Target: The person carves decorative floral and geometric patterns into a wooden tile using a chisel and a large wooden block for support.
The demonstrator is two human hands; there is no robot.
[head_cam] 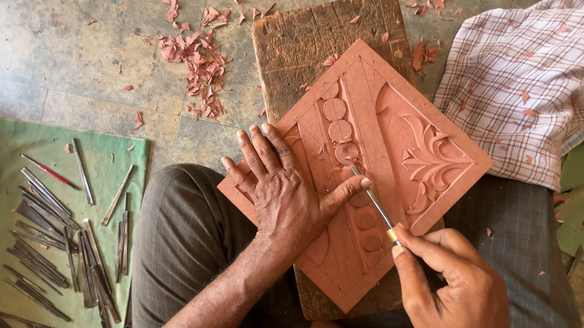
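Chisel (373, 202) pinched in right hand (453, 286); left hand (284, 189) spread flat on carved panel (396, 142), thumb vs. blade. A slip could gouge circles or thumb.

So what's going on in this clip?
A person is carving a reddish relief panel that lies on a worn wooden board across their lap. The left hand presses flat on the panel, thumb against the blade of a slim metal chisel held by the right hand. Circles and a leaf motif are already cut. Shavings litter the floor; spare chisels lie on a green cloth.
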